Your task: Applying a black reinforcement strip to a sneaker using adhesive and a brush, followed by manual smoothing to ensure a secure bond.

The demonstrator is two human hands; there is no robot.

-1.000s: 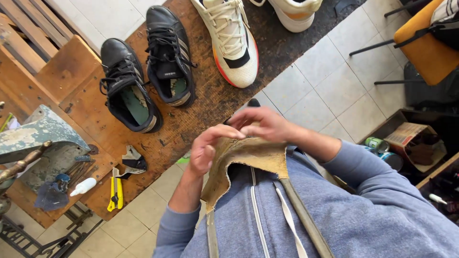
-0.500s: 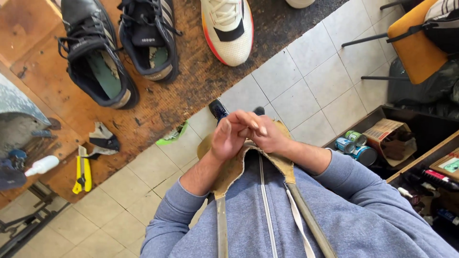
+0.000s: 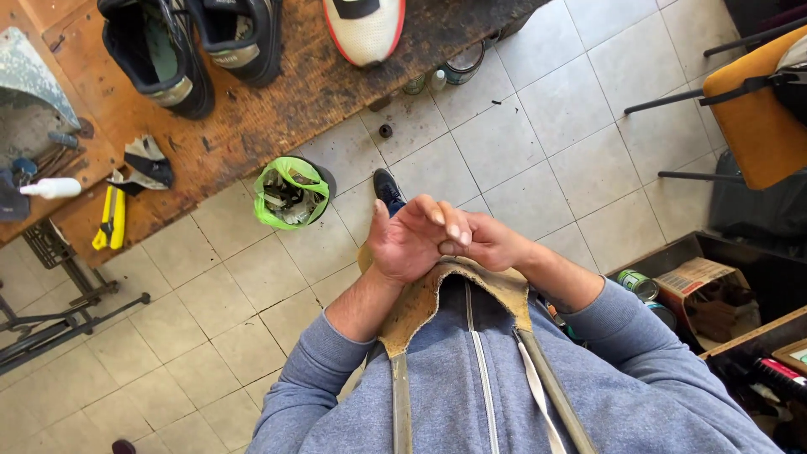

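My left hand (image 3: 409,242) and my right hand (image 3: 492,244) meet in front of my chest, just above the top edge of a tan leather apron (image 3: 420,304). The left palm faces up, and its fingers lie across the right hand's curled fingers. I see nothing held between them. My dark shoe (image 3: 387,188) shows on the tiled floor below the hands. I wear a blue-grey zip sweater (image 3: 471,395).
A worn wooden bench (image 3: 277,101) at the upper left carries two black shoes (image 3: 160,50), a white and red sneaker (image 3: 363,25), a yellow-handled tool (image 3: 109,223) and a white bottle (image 3: 52,188). A green-lined bin (image 3: 290,193) stands beside it. An orange chair (image 3: 752,118) and a box (image 3: 698,277) are at the right.
The view has swung down and away from the bench, bringing the green-lined bin into sight. My hands stay together at the apron top; the left hand has opened across the right.
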